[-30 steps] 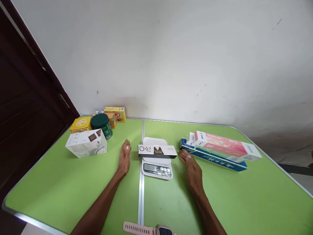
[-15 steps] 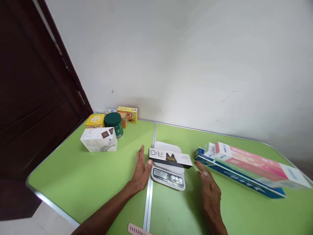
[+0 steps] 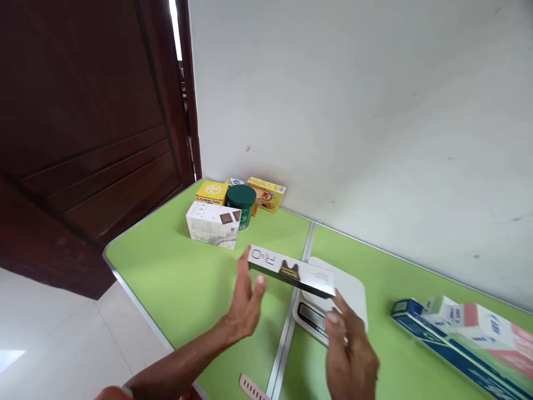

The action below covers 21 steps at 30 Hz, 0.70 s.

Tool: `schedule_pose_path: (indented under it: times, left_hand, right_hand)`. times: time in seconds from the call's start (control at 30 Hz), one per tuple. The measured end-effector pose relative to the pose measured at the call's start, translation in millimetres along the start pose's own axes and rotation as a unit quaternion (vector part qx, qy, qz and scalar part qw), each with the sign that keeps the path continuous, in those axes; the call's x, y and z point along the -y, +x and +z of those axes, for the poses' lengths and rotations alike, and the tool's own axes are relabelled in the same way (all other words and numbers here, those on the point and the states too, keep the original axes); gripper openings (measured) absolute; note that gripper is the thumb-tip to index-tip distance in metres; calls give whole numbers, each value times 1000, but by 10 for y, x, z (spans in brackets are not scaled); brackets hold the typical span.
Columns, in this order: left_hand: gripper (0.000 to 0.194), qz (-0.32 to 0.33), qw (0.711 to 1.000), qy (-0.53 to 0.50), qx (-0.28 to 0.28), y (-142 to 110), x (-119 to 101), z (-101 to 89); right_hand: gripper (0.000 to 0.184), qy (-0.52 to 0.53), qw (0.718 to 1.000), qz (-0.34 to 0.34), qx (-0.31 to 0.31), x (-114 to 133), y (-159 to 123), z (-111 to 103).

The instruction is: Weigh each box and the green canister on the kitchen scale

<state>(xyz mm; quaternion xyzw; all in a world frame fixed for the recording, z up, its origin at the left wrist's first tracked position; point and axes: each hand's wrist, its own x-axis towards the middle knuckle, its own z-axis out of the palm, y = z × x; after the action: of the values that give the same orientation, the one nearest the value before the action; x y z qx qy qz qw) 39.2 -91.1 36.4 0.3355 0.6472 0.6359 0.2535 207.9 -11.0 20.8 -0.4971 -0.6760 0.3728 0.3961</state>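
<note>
A long thin box point(image 3: 291, 270), white on top with black sides and "R&O" printed on it, is held above the left part of a white kitchen scale point(image 3: 352, 289) on the green table point(image 3: 187, 283). My left hand point(image 3: 245, 303) presses its fingertips against the box's left end. My right hand point(image 3: 347, 347) holds the right end with its fingers and hides part of the scale's display. The box is tilted, with its left end further from me.
At the table's far left corner stand a white box point(image 3: 212, 225), a yellow box point(image 3: 211, 193), a dark green tin point(image 3: 240, 203) and a yellow carton point(image 3: 266, 194). Long blue and pink-white boxes point(image 3: 458, 333) lie at the right. A pink watch strap point(image 3: 250, 387) lies near me. A dark wooden door point(image 3: 83, 139) is at the left.
Both hands closed in on the ends of the long box and lifted it off the scale toward the left. The view swung left, showing more of the door and floor.
</note>
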Motion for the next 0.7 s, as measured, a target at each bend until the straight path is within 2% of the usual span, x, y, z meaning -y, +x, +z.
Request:
schedule_pose_path:
  times: [0.1, 0.2, 0.27, 0.37, 0.5, 0.7]
  left_hand:
    - [89, -21, 990, 29, -137, 21, 113, -510]
    - [85, -32, 963, 92, -250, 99, 283, -1083]
    - [80, -29, 944, 136, -299, 190, 378, -1434]
    - [74, -19, 927, 185, -326, 381, 468, -1833]
    - [70, -14, 919, 229, -319, 654, 547, -2103]
    - [68, -16, 914, 286, -288, 878, 624, -2245]
  right_hand:
    - [78, 53, 991, -5, 122, 215, -139, 547]
    - [84, 90, 968, -1, 236, 403, -308, 1143]
    - [89, 106, 952, -15, 287, 524, -401, 1476]
    - [95, 110, 940, -43, 321, 661, -477, 1826]
    - [102, 84, 937, -67, 333, 707, -486, 2087]
    - [99, 44, 927, -111, 357, 730, -450, 2265]
